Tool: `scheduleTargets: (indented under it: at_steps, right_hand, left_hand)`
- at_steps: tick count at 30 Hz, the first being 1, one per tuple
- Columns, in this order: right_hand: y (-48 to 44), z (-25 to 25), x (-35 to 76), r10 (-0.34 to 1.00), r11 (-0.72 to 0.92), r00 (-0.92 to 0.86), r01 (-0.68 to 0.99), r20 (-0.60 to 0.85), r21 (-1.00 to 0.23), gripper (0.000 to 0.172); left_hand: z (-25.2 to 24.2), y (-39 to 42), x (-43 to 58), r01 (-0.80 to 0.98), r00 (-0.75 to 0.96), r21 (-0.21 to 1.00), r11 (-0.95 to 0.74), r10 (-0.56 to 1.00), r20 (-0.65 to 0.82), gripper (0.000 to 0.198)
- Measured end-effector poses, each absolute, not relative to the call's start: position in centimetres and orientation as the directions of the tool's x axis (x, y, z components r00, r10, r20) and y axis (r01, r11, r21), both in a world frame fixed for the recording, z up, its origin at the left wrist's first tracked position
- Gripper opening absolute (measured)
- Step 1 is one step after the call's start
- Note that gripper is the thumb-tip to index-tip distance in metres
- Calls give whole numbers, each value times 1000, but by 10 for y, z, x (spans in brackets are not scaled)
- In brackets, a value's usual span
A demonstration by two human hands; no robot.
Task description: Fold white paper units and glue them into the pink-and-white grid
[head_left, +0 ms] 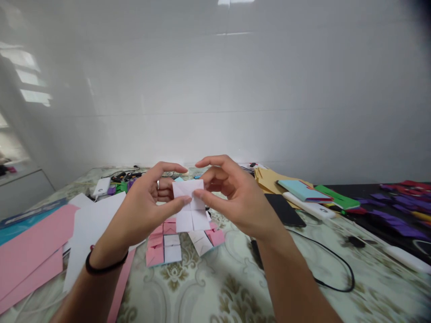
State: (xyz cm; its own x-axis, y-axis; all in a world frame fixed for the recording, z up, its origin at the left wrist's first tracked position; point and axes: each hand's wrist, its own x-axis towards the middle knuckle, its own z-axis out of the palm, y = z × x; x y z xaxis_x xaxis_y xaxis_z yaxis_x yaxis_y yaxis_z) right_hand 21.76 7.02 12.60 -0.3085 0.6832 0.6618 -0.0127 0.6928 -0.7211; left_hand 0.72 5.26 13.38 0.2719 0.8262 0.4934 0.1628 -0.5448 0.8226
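A small white folded paper, with creases crossing its middle, is held up over the table between both hands. My left hand pinches its left side, thumb on the front face and the other fingers behind; a ring and a black wristband show on this hand and wrist. At the upper right part of the paper, my right hand presses with its thumb, its index finger raised and curved above. Below, pink and white folded paper pieces lie on the table, partly hidden by the held paper.
Pink sheets and white sheets spread over the left of the patterned tablecloth. On the right are a black flat object, a white power bank, a black cable, coloured papers and purple paper pieces.
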Motion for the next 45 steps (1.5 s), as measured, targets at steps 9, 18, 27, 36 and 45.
scheduleTargets:
  at_steps: [9, 18, 27, 36, 45]
  right_hand:
    - [74, 125, 215, 730, 649, -304, 29, 612, -760, 14]
    - [74, 127, 214, 725, 622, -336, -55, 601, -781, 17]
    - [76, 126, 212, 676, 656, -344, -121, 652, -745, 18]
    - [79, 125, 210, 659, 681, -349, -101, 666, -726, 22]
    - [83, 118, 211, 664, 671, -294, -172, 688, -721, 17]
  left_hand:
    - [137, 51, 9, 182, 251, 848, -498, 857, 450, 37]
    - [133, 55, 8, 236, 286, 805, -544, 831, 477, 34]
    - [131, 55, 4, 292, 280, 770, -567, 820, 499, 27]
    - [133, 54, 6, 275, 276, 786, -554, 829, 487, 26]
    - [133, 54, 5, 206, 276, 796, -569, 814, 510, 46]
